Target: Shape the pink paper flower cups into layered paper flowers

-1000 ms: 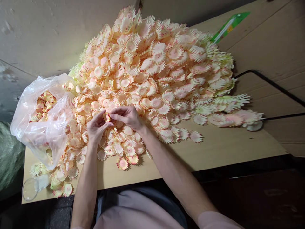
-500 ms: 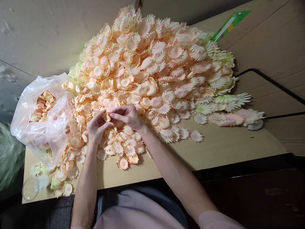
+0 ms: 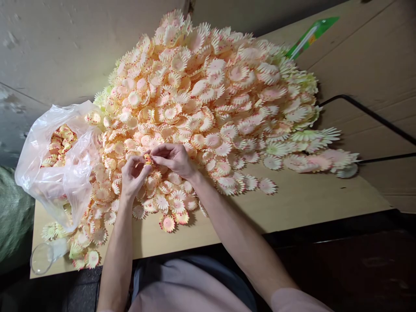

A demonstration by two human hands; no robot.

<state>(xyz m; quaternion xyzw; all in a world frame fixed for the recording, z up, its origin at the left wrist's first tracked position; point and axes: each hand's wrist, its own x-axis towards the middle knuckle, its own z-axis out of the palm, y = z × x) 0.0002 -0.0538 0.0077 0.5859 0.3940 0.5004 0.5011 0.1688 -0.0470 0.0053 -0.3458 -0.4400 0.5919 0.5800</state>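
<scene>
A small yellow-and-red artificial flower piece (image 3: 148, 159) is pinched between my two hands, just above a large heap of petal discs. My left hand (image 3: 132, 173) is closed, thumb and fingertips on the piece's left side. From the right, my right hand (image 3: 175, 159) grips it with thumb and forefinger. The heap of artificial flower petals (image 3: 208, 99) is cream and pale pink with frilled, red-tipped edges, greener at its right end. Loose petal discs (image 3: 167, 223) lie on the table in front of my wrists. My fingers hide part of the held piece.
On the left, a translucent plastic bag (image 3: 76, 182) holds yellow-and-red pieces. A clear plastic cup (image 3: 42, 258) lies at the table's (image 3: 292, 208) front left corner. A green packet (image 3: 313, 37) stands behind the heap, and a black metal rod (image 3: 373, 112) runs along the right.
My left hand has shifted slightly right and its fingers have curled in more. The small flower piece has turned between my fingertips. My right hand has stayed nearly in place.
</scene>
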